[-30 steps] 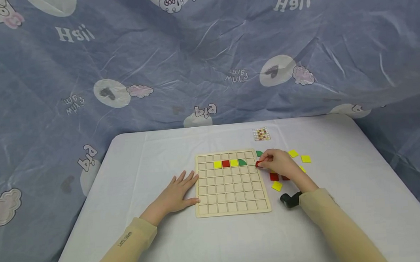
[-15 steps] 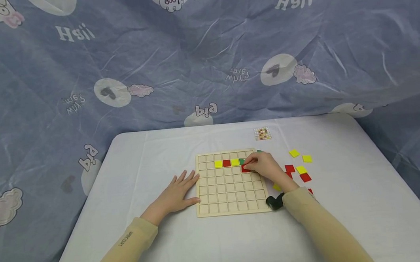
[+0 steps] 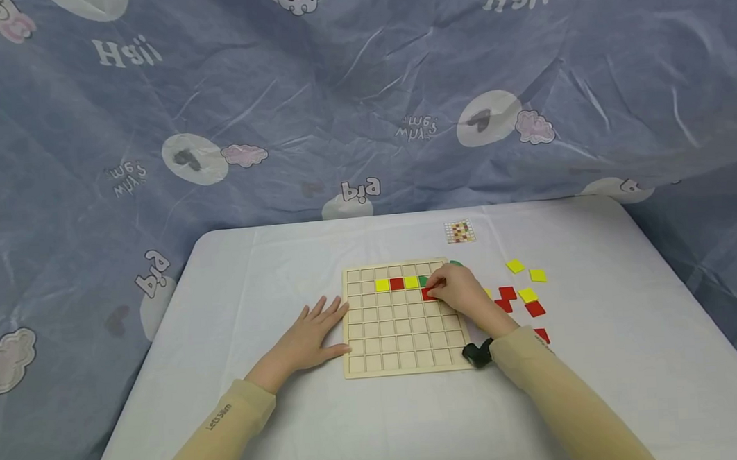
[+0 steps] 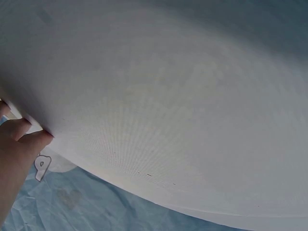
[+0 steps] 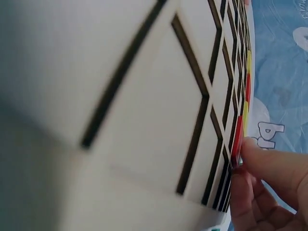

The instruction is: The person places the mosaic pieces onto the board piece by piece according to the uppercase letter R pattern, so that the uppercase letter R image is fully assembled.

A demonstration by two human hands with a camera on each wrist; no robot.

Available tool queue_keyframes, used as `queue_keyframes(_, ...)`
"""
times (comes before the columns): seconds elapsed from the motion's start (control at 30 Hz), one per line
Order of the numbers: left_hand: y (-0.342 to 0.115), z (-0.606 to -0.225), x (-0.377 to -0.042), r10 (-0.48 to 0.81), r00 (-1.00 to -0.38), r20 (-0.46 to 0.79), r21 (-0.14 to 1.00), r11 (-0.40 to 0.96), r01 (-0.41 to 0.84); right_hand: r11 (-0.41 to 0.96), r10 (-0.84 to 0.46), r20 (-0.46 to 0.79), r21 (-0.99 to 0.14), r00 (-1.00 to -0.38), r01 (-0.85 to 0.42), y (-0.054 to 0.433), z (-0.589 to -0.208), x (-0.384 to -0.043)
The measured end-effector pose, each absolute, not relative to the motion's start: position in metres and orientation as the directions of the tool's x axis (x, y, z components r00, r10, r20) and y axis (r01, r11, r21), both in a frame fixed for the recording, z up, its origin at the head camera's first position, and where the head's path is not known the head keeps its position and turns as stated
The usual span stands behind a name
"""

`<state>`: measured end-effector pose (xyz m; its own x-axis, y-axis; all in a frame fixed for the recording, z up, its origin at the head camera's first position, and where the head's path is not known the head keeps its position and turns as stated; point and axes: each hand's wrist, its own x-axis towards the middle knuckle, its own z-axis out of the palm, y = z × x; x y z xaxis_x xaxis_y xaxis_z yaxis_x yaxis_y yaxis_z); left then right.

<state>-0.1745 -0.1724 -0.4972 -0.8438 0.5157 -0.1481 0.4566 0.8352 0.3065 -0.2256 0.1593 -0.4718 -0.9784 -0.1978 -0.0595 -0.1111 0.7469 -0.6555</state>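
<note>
A wooden grid board lies on the white table. In its second row sit a yellow tile, a red tile, another yellow tile and a green quarter-round tile. My right hand pinches a red square tile between thumb and fingers, over the cell below the green one. In the right wrist view, the held red tile is at the board's surface. My left hand lies with fingers spread, its fingertips and thumb at the board's left edge.
Right of the board lie several loose tiles, among them a yellow one and a red one. A small printed pattern card is behind the board. A black strapped device hangs at the right wrist. A patterned blue curtain stands behind the table.
My right hand has carried the red tile leftward from beside the board onto it, below the green tile. It has stayed there over the last half second. My left hand has not moved.
</note>
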Motion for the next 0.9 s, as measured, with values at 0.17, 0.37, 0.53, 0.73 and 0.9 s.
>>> queue_keyframes(0.17, -0.173, -0.497, -0.175, 0.517, -0.842, -0.153, 0.311, 0.834, 0.455, 0.730, -0.128, -0.064, -0.682, -0.990, -0.050, 0.173, -0.464, -0.232)
queue_keyframes(0.37, -0.173, -0.496, -0.175, 0.518, -0.842, -0.150, 0.311, 0.833, 0.457, 0.740, -0.020, -0.045, -0.673, -0.999, 0.015, 0.198, -0.461, -0.245)
queue_keyframes(0.53, -0.173, -0.496, -0.174, 0.518, -0.841, -0.157, 0.305, 0.835, 0.458, 0.756, 0.044, -0.109, -0.646, -0.993, 0.104, 0.210, -0.469, -0.253)
queue_keyframes(0.73, -0.173, -0.496, -0.174, 0.517, -0.842, -0.158, 0.298, 0.837, 0.458, 0.773, 0.032, -0.132, -0.626, -0.991, 0.108, 0.212, -0.478, -0.260)
queue_keyframes(0.9, -0.173, -0.495, -0.175, 0.516, -0.842, -0.157, 0.300, 0.837, 0.458, 0.789, -0.035, -0.082, -0.614, -0.996, 0.023, 0.207, -0.482, -0.266)
